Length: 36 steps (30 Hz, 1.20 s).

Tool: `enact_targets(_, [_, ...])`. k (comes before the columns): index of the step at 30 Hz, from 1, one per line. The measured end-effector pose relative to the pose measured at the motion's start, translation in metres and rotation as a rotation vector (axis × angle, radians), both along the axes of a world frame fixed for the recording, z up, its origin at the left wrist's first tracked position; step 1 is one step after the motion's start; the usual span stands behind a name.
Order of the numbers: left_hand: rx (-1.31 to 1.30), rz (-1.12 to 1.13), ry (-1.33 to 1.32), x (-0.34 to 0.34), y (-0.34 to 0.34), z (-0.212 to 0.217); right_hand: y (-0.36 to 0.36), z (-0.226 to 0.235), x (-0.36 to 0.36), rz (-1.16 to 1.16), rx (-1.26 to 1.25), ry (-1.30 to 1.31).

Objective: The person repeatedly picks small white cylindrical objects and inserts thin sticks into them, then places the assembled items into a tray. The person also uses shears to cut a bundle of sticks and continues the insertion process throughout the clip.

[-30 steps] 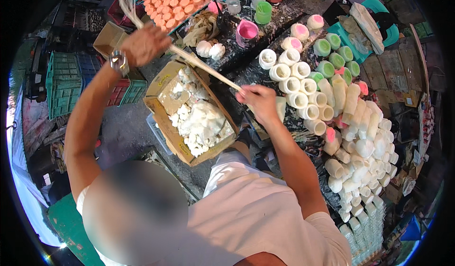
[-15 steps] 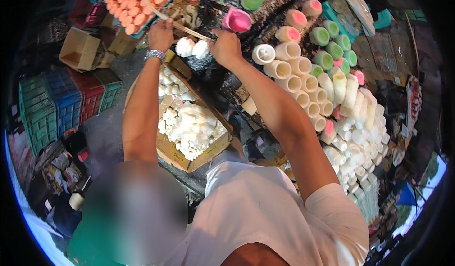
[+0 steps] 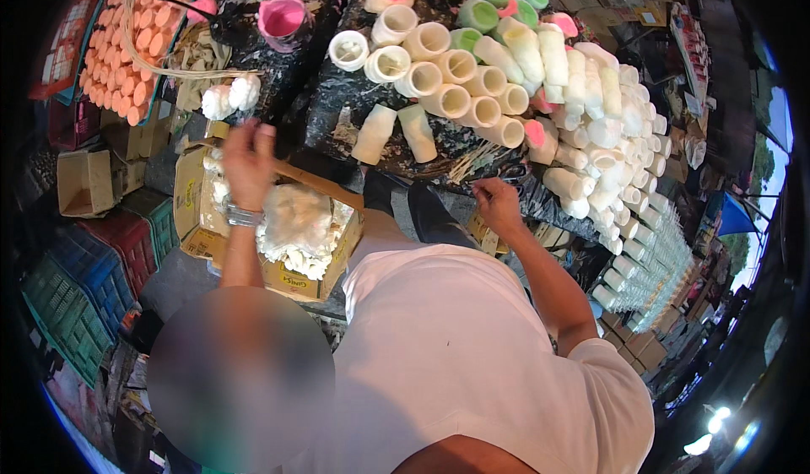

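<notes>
The left hand (image 3: 247, 160) is raised at ten o'clock over an open brown cardboard box (image 3: 196, 221) heaped with lumpy white wax pieces (image 3: 297, 225), its fingers pinched narrow on something too small to make out. The right hand (image 3: 498, 205), near the centre, is loosely curled at the edge of a crinkled black plastic sheet (image 3: 333, 102), beside thin pale sticks (image 3: 472, 162); whether it holds any cannot be told. Smooth cream cylindrical moulds (image 3: 439, 77) crowd twelve to two o'clock, their far rows bent and cut off at the rim.

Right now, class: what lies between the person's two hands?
In the head view, between the left hand and the right hand lie the far corner of the cardboard box of white pieces and a dark shoe beyond it.
</notes>
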<state>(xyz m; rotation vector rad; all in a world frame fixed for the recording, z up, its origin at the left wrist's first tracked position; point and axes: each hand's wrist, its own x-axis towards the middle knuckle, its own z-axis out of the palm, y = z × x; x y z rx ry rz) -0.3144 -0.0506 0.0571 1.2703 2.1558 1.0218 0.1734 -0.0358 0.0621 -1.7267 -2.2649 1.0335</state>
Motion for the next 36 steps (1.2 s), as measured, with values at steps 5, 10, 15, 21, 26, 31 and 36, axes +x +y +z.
enact_targets(5, [-0.052, -0.326, 0.166, 0.126, 0.001, -0.026, 0.012, -0.036, 0.027, 0.219, 0.239, -0.024])
enact_targets(10, [-0.288, -0.237, 0.447, 0.186, 0.041, -0.019, 0.037, -0.056, 0.022, 0.416, 0.277, -0.018])
enact_targets(15, [-0.413, -0.189, 0.246, 0.183, 0.055, -0.049, 0.040, -0.065, 0.024, 0.504, 0.259, 0.060])
enact_targets(21, [-0.120, -0.076, -0.370, 0.172, 0.001, -0.007, 0.052, -0.066, 0.029, 0.654, 0.272, 0.042])
enact_targets(26, [0.082, -0.209, -0.806, 0.183, -0.025, 0.025, 0.052, -0.061, 0.029, 0.600, 0.284, 0.103])
enact_targets(31, [0.136, -0.259, -0.743, 0.204, -0.018, 0.068, 0.051, -0.043, 0.030, 0.520, 0.425, 0.246])
enact_targets(36, [0.242, -0.432, -0.428, 0.208, -0.008, 0.100, 0.050, 0.017, 0.008, 0.453, 0.550, 0.237])
